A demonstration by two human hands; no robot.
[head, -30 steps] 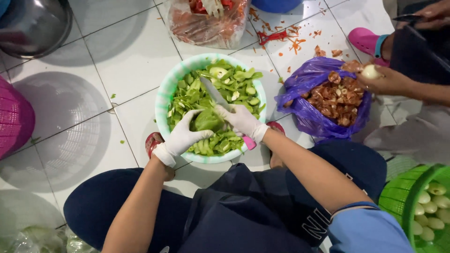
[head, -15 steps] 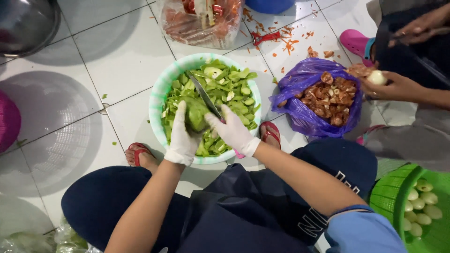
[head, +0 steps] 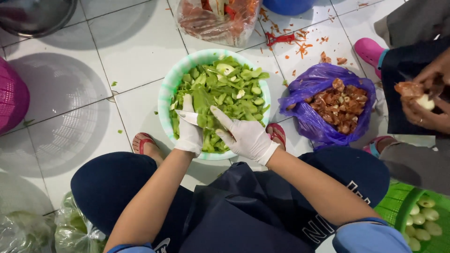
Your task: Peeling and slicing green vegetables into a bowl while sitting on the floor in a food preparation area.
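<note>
Our gloved left hand (head: 190, 133) grips a green vegetable (head: 200, 100) over the bowl (head: 165, 93); right hand (head: 246, 136) holds the knife (head: 190, 117). Likely firm, slippery; hold its uncut end.

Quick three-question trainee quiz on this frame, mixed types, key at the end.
1. True or false: the knife is in the left hand.
2. The peelings lie in: A) purple bag B) green bowl C) pink basket.
3. Fill in: both hands wear white ___.

Key: 1 false, the right hand holds it while the left grips the vegetable; 2 B; 3 gloves.
</note>
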